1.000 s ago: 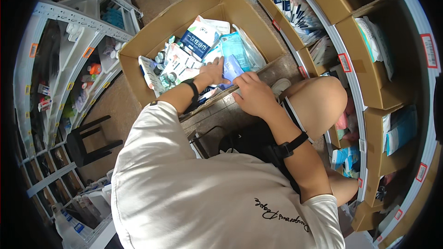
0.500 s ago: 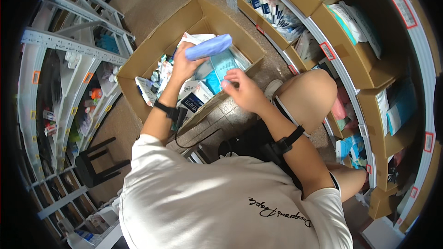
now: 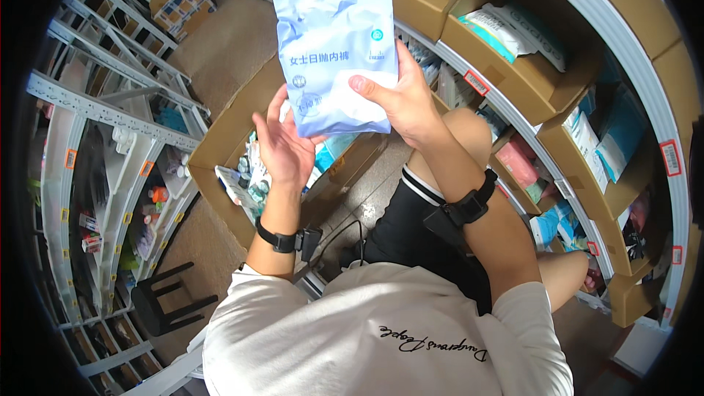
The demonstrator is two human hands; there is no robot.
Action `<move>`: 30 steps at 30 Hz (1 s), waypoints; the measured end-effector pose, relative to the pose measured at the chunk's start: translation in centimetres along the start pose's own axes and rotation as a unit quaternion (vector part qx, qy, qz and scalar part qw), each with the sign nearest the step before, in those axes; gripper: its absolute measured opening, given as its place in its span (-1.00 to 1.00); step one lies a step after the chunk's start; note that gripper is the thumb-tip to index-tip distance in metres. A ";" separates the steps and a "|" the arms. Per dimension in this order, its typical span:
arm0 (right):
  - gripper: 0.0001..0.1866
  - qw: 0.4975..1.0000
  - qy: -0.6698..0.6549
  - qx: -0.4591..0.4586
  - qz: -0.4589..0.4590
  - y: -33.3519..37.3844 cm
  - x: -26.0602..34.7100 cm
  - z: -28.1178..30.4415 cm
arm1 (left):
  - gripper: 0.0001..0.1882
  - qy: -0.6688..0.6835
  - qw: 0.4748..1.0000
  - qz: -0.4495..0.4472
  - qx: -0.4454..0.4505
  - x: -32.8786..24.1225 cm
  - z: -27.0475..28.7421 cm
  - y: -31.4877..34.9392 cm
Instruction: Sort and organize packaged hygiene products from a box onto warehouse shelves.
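A flat lavender plastic packet with a hang hole at its top and dark print on its front is held up above the carton. My right hand grips its right edge, thumb across the front and the other fingers mostly hidden behind. At its lower left corner is my left hand, open with the fingers spread; some fingertips pass out of sight by the packet, and I cannot tell whether they touch it. Below, the cardboard carton holds several mixed packets and small containers, partly covered by my hands and the packet.
Curved in the fisheye view, a shelf rack with open cardboard bins of packets runs along the right. Metal shelving stands on the left, with a black stool near it. My bent knee is close to the carton's right side.
The packet has been raised and turned from edge-on to front-up. It has passed from my left hand to my right, and my left hand has opened beside it.
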State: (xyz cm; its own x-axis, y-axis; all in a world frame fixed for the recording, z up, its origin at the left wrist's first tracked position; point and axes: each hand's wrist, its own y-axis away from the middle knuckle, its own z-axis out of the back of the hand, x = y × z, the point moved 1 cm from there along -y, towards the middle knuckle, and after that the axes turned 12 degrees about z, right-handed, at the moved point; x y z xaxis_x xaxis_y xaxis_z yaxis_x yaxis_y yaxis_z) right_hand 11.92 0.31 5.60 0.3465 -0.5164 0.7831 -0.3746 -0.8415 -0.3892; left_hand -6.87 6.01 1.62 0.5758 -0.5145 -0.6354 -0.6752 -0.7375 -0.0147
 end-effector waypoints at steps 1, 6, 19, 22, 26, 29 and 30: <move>-0.29 1.000 0.012 0.006 0.006 0.1 0.2 0.2 | -0.42 -0.089 0.995 -0.022 -0.028 0.6 -0.1 0.1; -0.28 0.998 0.065 -0.005 -0.009 0.5 2.0 1.6 | -0.38 -0.284 0.953 -0.073 -0.070 3.3 -2.3 0.2; -0.72 0.989 0.042 -0.094 0.109 -0.5 3.7 1.2 | -0.42 -0.028 0.999 -0.011 -0.033 7.8 -3.1 2.5; -0.75 0.989 0.026 -0.100 0.108 -0.5 3.3 1.7 | -0.49 -0.010 1.000 0.000 -0.025 8.0 -2.3 2.5; -0.78 0.983 0.047 -0.135 0.116 -0.4 3.6 2.3 | -0.45 -0.056 0.998 0.015 -0.004 8.2 -1.7 2.5; -0.78 0.982 0.048 -0.144 0.115 -0.5 3.5 2.9 | -0.46 -0.057 0.998 0.013 -0.004 8.3 -2.1 2.5; -0.79 0.980 0.055 -0.149 0.122 -0.4 3.5 3.0 | -0.46 -0.053 0.999 0.012 -0.005 8.4 -2.3 2.5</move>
State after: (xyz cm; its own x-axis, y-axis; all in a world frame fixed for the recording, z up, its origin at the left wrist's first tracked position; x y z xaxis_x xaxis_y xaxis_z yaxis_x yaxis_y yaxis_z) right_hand 15.89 -1.64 7.02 0.1258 -0.6626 0.7383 -0.6754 -0.6023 -0.4255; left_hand -2.66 -1.14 -1.98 0.5078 -0.4826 -0.7136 -0.6825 -0.7309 0.0086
